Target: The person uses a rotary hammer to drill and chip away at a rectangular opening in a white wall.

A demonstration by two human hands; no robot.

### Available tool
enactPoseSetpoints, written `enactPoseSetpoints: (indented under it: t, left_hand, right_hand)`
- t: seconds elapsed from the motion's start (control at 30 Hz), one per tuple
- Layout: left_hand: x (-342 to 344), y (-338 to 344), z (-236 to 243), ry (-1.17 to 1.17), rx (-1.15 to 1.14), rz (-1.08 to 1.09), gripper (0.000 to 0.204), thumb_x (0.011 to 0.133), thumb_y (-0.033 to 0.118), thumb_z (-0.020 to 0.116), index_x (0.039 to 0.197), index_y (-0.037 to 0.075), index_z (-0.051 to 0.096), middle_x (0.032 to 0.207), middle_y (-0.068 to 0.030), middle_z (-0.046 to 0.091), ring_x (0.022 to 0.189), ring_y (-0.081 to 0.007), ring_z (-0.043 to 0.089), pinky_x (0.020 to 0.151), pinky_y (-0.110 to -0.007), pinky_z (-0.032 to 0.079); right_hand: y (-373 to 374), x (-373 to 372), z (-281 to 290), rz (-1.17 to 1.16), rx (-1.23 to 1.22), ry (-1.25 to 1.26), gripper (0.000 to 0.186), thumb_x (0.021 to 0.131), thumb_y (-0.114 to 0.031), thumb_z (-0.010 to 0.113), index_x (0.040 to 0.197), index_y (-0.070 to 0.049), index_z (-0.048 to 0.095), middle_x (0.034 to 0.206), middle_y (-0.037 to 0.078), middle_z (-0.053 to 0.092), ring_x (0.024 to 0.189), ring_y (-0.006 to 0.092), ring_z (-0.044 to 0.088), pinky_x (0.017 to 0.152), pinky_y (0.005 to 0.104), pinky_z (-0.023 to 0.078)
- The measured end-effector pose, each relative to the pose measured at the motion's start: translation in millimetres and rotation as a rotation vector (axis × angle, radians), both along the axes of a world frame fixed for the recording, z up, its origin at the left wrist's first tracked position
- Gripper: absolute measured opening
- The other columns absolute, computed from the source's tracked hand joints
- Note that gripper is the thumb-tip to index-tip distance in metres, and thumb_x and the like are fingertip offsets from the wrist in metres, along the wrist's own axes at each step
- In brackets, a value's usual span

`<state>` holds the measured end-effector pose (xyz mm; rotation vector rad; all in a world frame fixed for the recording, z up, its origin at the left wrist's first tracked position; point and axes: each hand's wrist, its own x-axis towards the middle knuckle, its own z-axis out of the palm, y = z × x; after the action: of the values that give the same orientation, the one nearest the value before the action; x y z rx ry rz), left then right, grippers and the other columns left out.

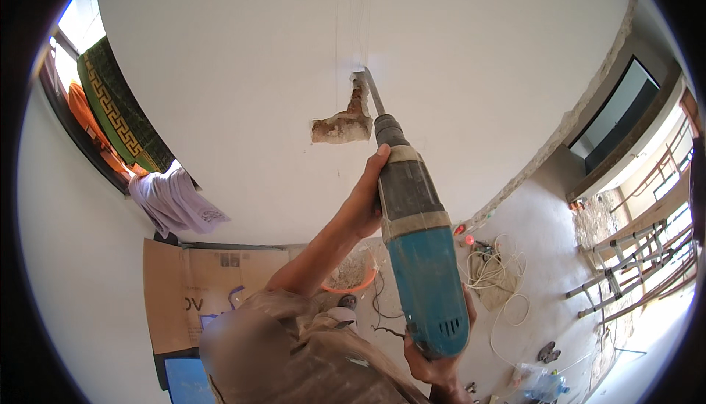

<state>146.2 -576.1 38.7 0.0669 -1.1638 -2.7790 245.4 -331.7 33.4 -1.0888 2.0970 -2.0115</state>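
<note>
A blue and dark grey rotary hammer (426, 279) points up at the white wall (471, 51). Its long metal chisel bit (375, 91) reaches the wall at the top end of a chipped-out groove (356, 99). That groove opens below into a wider, roughly rectangular hole (342, 128) with bare brick and mortar showing. My left hand (371, 194) grips the front of the hammer's body, thumb along the collar behind the chuck. At the back end, my right hand (434, 367) is closed around the rear of the tool; the body hides part of its fingers.
An orange tub of rubble (353, 275) stands on the floor below. Coiled pale cable (489, 268) lies to the right, near an aluminium ladder (618, 268). At left are a cardboard box (165, 294) and cloths (176, 202) hanging at a window. Dark shoes (548, 352) sit lower right.
</note>
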Motion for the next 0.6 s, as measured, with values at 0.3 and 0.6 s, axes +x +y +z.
enactPoseSetpoints:
  t: [0.3, 0.6]
  left_hand:
    - [-6.8, 2.3, 19.5, 0.059, -0.022, -0.073, 0.064, 0.089, 0.068, 0.05, 0.113, 0.008, 0.054, 0.1, -0.0055, 0.063, 0.091, -0.0127, 0.066, 0.076, -0.026, 0.056]
    - [-15.8, -3.3, 40.7, -0.021, -0.028, -0.124, 0.069, 0.089, 0.071, 0.047, 0.117, 0.008, 0.052, 0.104, -0.0041, 0.06, 0.096, -0.0109, 0.058, 0.081, -0.027, 0.046]
  right_hand:
    - [-32.5, -5.0, -5.6, -0.706, 0.281, 0.282, 0.062, 0.072, 0.005, 0.063, 0.132, 0.001, 0.045, 0.112, 0.018, 0.06, 0.096, 0.0234, 0.063, 0.079, 0.0346, 0.052]
    - [51.1, -15.3, 7.9, -0.069, 0.287, -0.371, 0.018, 0.083, 0.0, 0.065, 0.101, -0.002, 0.068, 0.092, 0.009, 0.067, 0.084, 0.02, 0.064, 0.076, 0.0342, 0.051]
